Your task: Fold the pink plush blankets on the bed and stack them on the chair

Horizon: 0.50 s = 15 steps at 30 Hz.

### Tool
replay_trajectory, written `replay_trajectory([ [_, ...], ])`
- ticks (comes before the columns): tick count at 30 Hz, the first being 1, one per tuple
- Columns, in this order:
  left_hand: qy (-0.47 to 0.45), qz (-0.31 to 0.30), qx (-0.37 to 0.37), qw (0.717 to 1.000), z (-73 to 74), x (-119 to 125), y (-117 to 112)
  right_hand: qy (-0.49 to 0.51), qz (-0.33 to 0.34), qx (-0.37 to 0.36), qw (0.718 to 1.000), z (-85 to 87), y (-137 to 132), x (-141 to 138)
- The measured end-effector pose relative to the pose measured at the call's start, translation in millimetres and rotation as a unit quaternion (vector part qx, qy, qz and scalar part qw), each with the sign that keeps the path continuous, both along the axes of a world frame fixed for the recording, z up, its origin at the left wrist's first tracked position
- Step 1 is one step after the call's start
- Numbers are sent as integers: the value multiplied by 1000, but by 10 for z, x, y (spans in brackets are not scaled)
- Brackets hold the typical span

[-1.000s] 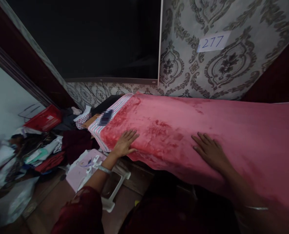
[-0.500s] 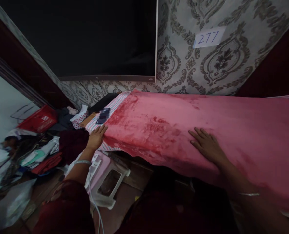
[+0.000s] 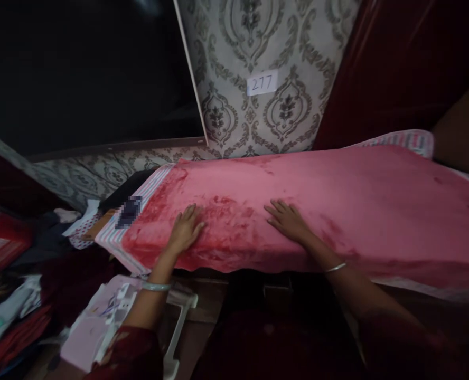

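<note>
A pink plush cloth (image 3: 337, 195) lies spread over a long board with a striped cover (image 3: 111, 235) showing at its left end. My left hand (image 3: 185, 229) rests flat on the cloth near that end, fingers stretched out. My right hand (image 3: 288, 219) lies flat on the cloth a little to the right, fingers also spread. Neither hand holds anything. A small dark object (image 3: 129, 211), blurred out, sits on the striped end.
A pink-and-white plastic stool (image 3: 100, 322) stands below the board's left end. Heaped clothes (image 3: 8, 311) and a red basket (image 3: 0, 243) fill the floor at left. Patterned wallpaper with a "277" label (image 3: 262, 83) and a dark screen (image 3: 80, 74) are behind.
My left hand slid back right from the cloth's left edge onto the pink plush. The camera swung, so the whole board now shows further left in view.
</note>
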State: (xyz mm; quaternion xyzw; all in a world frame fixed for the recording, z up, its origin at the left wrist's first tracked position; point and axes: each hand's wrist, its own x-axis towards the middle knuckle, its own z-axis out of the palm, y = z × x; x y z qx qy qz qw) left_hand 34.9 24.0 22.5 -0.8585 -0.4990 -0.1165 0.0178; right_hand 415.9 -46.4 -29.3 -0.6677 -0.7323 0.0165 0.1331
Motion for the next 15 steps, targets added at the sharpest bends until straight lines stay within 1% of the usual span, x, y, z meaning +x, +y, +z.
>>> replay_trajectory([
  [2, 13, -4, -36, 999, -15, 264, 17, 2, 0, -6, 1000, 32, -9, -11],
  [3, 23, 2, -53, 998, -26, 352, 21, 3, -1, -8, 1000, 46, -15, -19],
  [5, 45, 23, -75, 996, -49, 446, 26, 4, 0, -8, 1000, 65, -26, -39],
  [8, 66, 53, -70, 994, -81, 455, 36, 10, 6, -5, 1000, 85, -20, -68],
  [11, 73, 60, -60, 994, -97, 427, 59, 37, 15, -19, 999, 130, 10, -44],
  [13, 75, 61, -59, 994, -99, 419, 78, 74, 30, -36, 996, 175, 20, 39],
  [15, 76, 59, -59, 994, -99, 421, 93, 121, 31, -18, 992, 210, -4, 176],
])
